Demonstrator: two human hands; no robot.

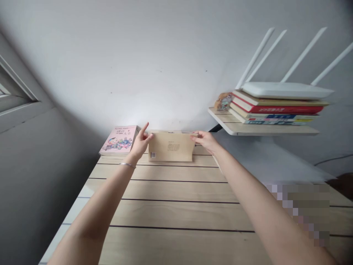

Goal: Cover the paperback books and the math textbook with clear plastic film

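Bare right hand (204, 140) pinches upper-right corner of beige rectangular paper book (168, 150) at far end of pale slatted wooden table (176, 213). Bare left hand (141, 141) is at upper-left corner, index finger raised; its grip cannot be determined.

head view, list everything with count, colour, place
Table: 1, pale wood, below
Book with barcode: 1, beige, table's back, middle
Thick book: 1, pink, table's back left
Shelf: 1, pale wood, right
Bracket: 1, black, under shelf
Stacked books: several, mixed, on shelf
Router with antennas: 1, white, atop books
Small item: 1, brownish, shelf's left end
Cable: 1, dark, far right
Unclear object: 1, dark brown, right edge
Window: 1, grey, far left
Back wall: 1, pale grey, behind
Bracelet: 1, silver, left wrist
Left hand: 1, bare, book's left edge
Right hand: 1, bare, book's upper right
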